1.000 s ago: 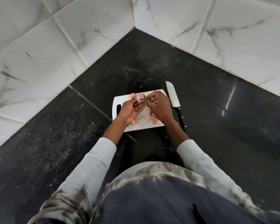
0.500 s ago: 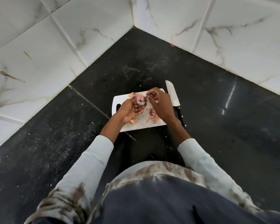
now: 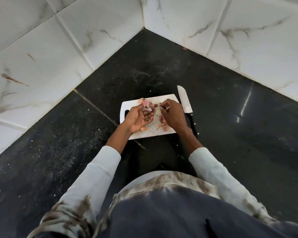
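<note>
While your left hand (image 3: 138, 117) is gripping a pink onion (image 3: 148, 105) above the white cutting board (image 3: 165, 98), your right hand (image 3: 173, 115) is pinching a strip of peel (image 3: 162, 105) beside the knife (image 3: 184, 100).

glossy blk counter (image 3: 230, 134), steel knife (image 3: 185, 100) – papery peels (image 3: 163, 126)

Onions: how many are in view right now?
2. One onion is gripped in the left hand over the cutting board; the other onion lies on it among peel scraps beside the right hand, which pinches a peel strip. More may be hidden under the hands.
</note>
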### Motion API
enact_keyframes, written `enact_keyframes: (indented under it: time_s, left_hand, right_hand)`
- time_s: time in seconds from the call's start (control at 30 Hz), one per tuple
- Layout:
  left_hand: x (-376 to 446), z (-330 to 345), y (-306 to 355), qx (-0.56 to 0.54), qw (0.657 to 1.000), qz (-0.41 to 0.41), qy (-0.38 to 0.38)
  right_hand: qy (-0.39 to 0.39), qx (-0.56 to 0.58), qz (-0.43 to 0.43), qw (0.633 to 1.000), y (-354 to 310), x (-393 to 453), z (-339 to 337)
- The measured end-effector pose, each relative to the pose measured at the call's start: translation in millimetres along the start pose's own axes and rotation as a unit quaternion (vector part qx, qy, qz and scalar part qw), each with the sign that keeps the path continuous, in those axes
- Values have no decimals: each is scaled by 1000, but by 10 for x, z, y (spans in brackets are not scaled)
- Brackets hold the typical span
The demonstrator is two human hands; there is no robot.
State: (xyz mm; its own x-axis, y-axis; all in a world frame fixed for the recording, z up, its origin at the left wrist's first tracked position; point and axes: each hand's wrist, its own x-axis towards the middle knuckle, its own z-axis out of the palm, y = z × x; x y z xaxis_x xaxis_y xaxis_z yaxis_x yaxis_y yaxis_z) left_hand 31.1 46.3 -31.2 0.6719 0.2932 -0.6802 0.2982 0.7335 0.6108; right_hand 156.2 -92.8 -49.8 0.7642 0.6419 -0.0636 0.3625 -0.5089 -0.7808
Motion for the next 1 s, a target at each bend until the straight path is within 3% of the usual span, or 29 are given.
enact_keyframes:
  time_s: [0.17,0.37,0.7,1.0]
  left_hand:
    - [19,2,-39,15,998,61,-4]
    - [47,-18,-53,50,990,130,16]
    - [-8,-19,-26,57,991,117,-1]
    - [7,73,-44,2,994,110,-15]
  right_hand:
    - [3,1,19,1000,3,5,-8]
    - [14,139,24,990,-81,43,-65]
    - [-28,208,-26,977,-124,18,-80]
    - [24,216,-46,975,-221,7,-66]
